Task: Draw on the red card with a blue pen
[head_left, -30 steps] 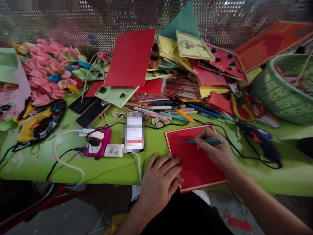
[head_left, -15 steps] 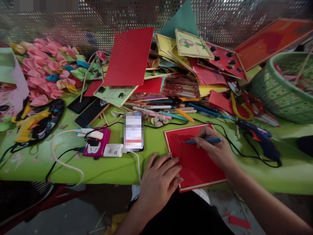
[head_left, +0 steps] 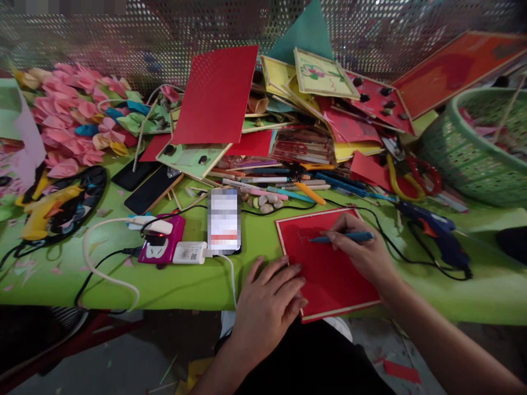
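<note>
On the left of the green table (head_left: 197, 291), a black tray (head_left: 102, 189) with a rounded edge bears a yellow glue gun (head_left: 45, 216) and small scraps, too dim to make out singly. Behind it pink paper flowers (head_left: 69, 115) are heaped loose. Next come two dark phones (head_left: 149, 192), then a purple power strip (head_left: 172, 241) with plugs in its sockets, and a phone with a lit screen (head_left: 224, 222).

The left hand (head_left: 269, 307) grips nothing; it lies flat, fingers a little spread, the tips on the left edge of a red board (head_left: 329, 282). This board, bordered by pale strips, lies at the table's front edge between the two hands. Behind it are small stones (head_left: 267, 204) in a loose pile, many pens, and a clear plastic packet (head_left: 304, 147) whose contents look reddish but cannot be told for sure.

The right hand (head_left: 358, 247) is closed on a blue pen (head_left: 357, 237), its tip at faint pale marks on the board. Further right are a dark blue glue gun (head_left: 438, 230) and a green basket (head_left: 453, 148), holding pink scraps (head_left: 489, 133) and a thin stick that sticks up past the rim.
</note>
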`<state>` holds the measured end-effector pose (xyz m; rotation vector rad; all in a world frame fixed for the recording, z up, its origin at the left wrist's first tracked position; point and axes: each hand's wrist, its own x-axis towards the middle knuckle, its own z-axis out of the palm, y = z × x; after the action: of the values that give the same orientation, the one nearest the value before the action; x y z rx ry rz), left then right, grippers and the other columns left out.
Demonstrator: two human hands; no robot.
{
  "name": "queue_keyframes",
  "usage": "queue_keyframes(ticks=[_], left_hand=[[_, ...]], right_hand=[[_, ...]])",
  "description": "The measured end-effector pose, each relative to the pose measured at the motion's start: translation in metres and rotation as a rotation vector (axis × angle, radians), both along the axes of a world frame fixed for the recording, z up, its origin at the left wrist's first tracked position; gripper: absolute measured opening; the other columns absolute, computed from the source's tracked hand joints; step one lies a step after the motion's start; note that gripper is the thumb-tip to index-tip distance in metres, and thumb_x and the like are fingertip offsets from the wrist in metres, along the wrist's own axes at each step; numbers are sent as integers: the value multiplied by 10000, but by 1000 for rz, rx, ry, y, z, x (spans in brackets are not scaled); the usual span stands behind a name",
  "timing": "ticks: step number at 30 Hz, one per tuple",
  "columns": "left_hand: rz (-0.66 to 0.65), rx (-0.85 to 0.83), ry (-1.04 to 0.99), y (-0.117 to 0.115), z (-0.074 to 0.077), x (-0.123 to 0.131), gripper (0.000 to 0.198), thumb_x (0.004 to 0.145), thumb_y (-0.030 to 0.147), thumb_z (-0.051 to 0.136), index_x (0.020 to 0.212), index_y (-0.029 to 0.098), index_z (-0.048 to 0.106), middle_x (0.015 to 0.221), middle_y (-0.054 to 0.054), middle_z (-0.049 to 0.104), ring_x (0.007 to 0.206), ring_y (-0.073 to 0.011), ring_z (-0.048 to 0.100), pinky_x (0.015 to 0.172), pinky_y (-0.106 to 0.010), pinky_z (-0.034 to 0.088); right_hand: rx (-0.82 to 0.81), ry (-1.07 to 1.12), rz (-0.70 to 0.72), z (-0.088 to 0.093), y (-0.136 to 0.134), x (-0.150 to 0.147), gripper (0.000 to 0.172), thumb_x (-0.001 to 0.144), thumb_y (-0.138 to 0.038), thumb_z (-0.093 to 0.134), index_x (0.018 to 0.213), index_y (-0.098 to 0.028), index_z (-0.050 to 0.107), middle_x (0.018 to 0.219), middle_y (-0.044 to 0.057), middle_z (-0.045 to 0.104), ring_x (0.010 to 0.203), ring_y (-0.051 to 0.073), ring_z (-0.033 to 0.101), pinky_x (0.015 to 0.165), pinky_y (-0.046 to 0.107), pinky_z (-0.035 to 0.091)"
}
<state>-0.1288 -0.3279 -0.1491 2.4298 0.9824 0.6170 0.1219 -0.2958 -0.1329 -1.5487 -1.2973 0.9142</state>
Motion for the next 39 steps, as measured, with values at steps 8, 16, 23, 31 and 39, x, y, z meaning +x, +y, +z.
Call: queue_keyframes(ticks=[8, 16, 23, 31, 39], left_hand=[[13, 11, -22, -1, -2, 1, 241, 1052, 334, 536, 1256, 285, 655, 1416, 67, 679, 1363, -190, 542, 1229, -438, 208], [-1, -1, 2, 0, 1, 0, 247, 1046, 341, 544, 1254, 281, 662, 1393, 42, 695, 1343, -212, 563, 1210, -469, 258], [19, -17, -20, -1, -1, 0, 242, 1040, 351, 562, 1245, 287, 673, 1393, 39, 696, 1358, -184, 555, 1244, -442, 224], [27, -19, -31, -2, -1, 1, 241, 1038, 351, 565, 1241, 289, 680, 1386, 35, 701, 1364, -186, 553, 1245, -454, 239], [13, -23, -11, -1, 0, 0, 251, 1042, 357, 557, 1250, 287, 681, 1401, 35, 691, 1356, -200, 558, 1233, -470, 248]], right_hand=[[0, 29, 1, -3, 0, 3, 184, 879, -305, 700, 732, -245, 606, 640, -36, 573, 599, 143, 490, 594, 295, 376], [-32, 5, 7, -3, 0, 2, 113, 868, -323, 734, 850, -244, 655, 729, -21, 630, 646, 152, 541, 612, 288, 403], [-8, -29, 16, 1, 5, -5, 120, 860, -319, 709, 801, -241, 639, 699, -14, 643, 635, 160, 563, 607, 285, 421], [9, -56, 17, 0, 7, -5, 153, 866, -349, 713, 794, -241, 634, 695, -10, 639, 635, 162, 555, 610, 286, 422], [-11, -86, 54, -1, 8, -4, 180, 882, -368, 700, 789, -238, 616, 689, -15, 640, 628, 158, 554, 604, 280, 420]])
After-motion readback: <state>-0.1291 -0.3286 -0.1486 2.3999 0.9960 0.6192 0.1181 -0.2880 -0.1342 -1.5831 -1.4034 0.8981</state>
